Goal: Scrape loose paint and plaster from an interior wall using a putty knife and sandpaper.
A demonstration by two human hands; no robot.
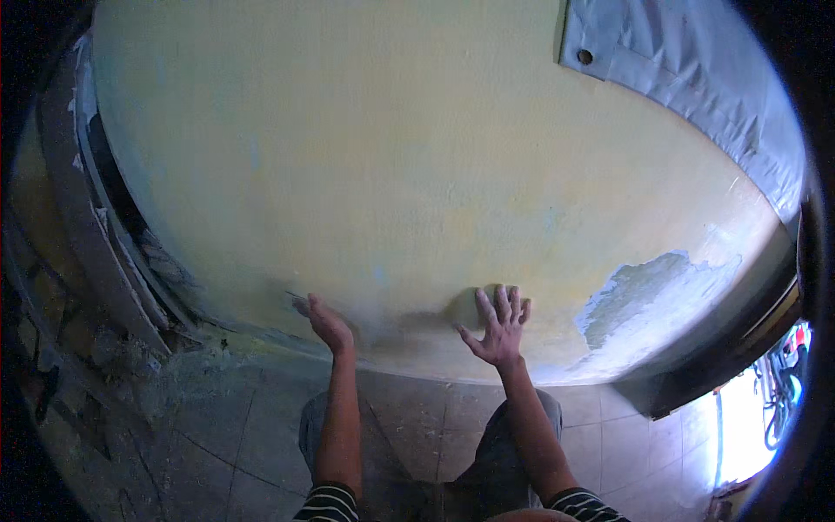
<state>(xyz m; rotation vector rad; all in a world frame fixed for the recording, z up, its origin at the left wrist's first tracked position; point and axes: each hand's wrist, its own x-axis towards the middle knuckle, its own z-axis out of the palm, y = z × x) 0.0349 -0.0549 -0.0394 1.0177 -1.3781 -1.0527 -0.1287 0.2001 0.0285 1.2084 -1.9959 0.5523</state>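
A yellowish painted wall (pixel 391 176) stands before me, its paint worn and mottled with bluish spots. Low on it, my left hand (pixel 331 327) is turned edge-on, gripping a small thin flat tool (pixel 297 300) whose edge points toward the wall. Most of that tool is hidden behind the fingers, so its exact kind is unclear. My right hand (pixel 499 333) has its fingers spread and its palm toward the wall; the fingertips look dusty and appear to rest against the surface. To its right, a patch of peeled paint (pixel 642 297) exposes grey plaster.
A grey sheet with an eyelet (pixel 704 85) hangs at upper right. Along the left runs a damaged door frame (pixel 98 209). Floor tiles (pixel 593 450) lie below, around my knees. Beyond a dark ledge (pixel 724 372) at right is a bright opening with a bicycle (pixel 779 398).
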